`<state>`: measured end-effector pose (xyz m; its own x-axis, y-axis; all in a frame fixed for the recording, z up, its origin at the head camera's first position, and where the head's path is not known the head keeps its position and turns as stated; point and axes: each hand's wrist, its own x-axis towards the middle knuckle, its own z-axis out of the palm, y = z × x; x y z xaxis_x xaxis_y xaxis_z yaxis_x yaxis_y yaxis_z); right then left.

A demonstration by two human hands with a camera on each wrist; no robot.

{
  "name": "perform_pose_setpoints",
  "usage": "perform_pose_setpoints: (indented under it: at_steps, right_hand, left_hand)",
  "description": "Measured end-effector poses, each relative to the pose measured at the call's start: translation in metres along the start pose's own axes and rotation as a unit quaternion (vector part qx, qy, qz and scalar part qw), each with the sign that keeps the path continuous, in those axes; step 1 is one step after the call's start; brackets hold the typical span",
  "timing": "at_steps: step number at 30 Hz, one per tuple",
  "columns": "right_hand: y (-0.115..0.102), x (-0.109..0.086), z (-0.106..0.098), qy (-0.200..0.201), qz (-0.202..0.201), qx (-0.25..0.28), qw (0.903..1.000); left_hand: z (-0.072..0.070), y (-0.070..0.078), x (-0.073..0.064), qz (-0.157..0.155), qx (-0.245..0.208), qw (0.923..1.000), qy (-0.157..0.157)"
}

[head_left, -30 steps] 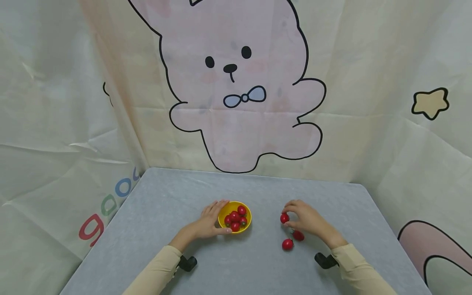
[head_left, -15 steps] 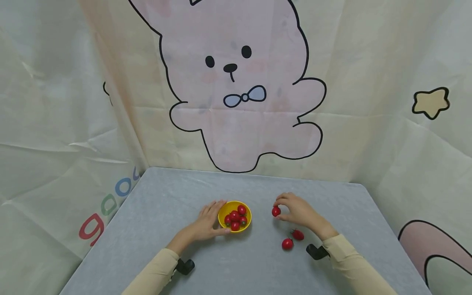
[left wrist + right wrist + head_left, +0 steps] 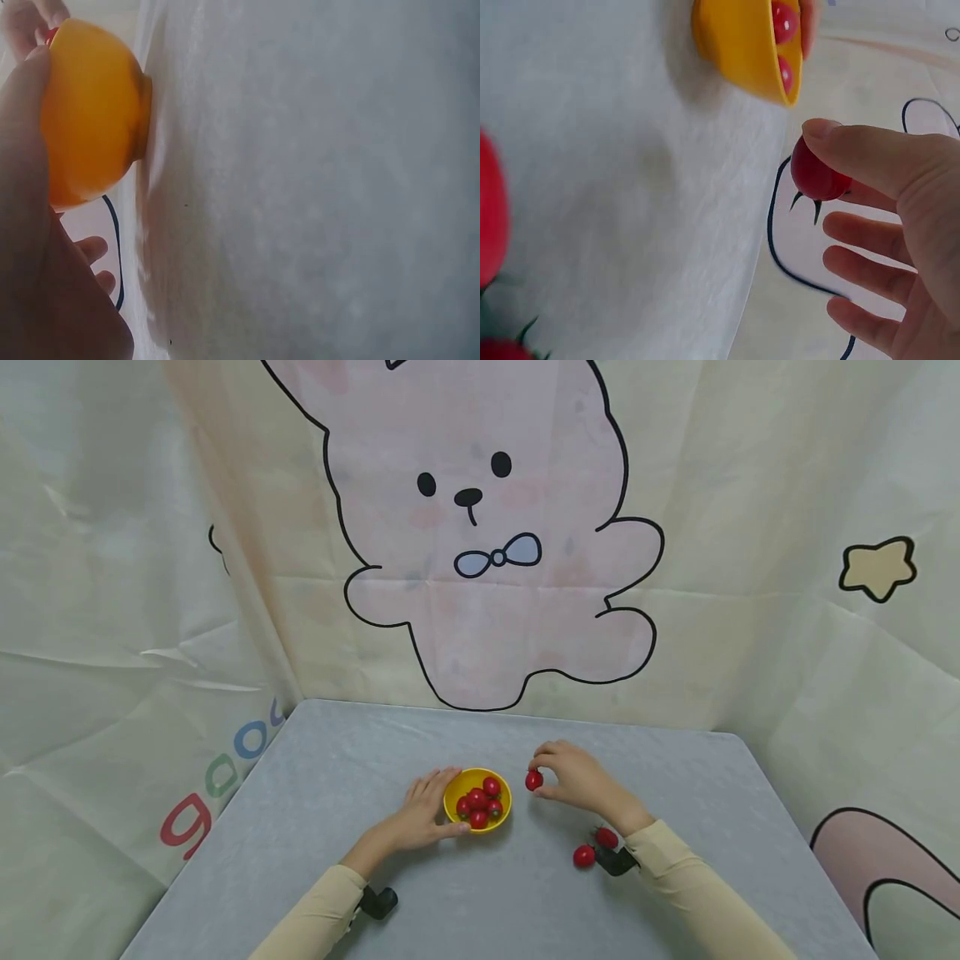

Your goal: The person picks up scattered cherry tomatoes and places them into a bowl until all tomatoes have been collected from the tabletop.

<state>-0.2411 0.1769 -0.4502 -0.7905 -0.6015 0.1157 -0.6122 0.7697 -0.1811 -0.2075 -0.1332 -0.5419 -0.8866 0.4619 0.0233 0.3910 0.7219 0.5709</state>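
My left hand holds the side of a small yellow bowl, thumb at the near rim and fingertips at the far rim. In the left wrist view the bowl stands on its foot on the table. Inside it lie several red cherry tomatoes. To the right of the bowl, my right hand pinches a cherry tomato between thumb and finger. The right wrist view shows this tomato above the table with its green stem end toward the other fingers, which are spread.
Two more cherry tomatoes, one rounder and one longer, lie on the grey tabletop beside the black wrist mount of the right arm. A curtain with a cartoon bear hangs behind the table.
My right hand has moved left toward the bowl and away from the two loose tomatoes, carrying the pinched cherry tomato. My left hand and the bowl have stayed nearly in place.
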Motion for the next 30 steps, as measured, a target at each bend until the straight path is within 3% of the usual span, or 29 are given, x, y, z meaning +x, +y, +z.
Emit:
perform_pose_setpoints:
  at_steps: [12, 30]
  right_hand:
    - [-0.026, 0.024, 0.006, 0.015, -0.021, -0.023, 0.9994]
    - [-0.052, 0.050, 0.014, 0.006, -0.011, -0.015, 0.9998]
  left_hand:
    - [0.000, 0.002, 0.002, -0.013, 0.000, 0.9999, 0.000]
    - [0.000, 0.000, 0.003, -0.013, -0.013, 0.9998, 0.002]
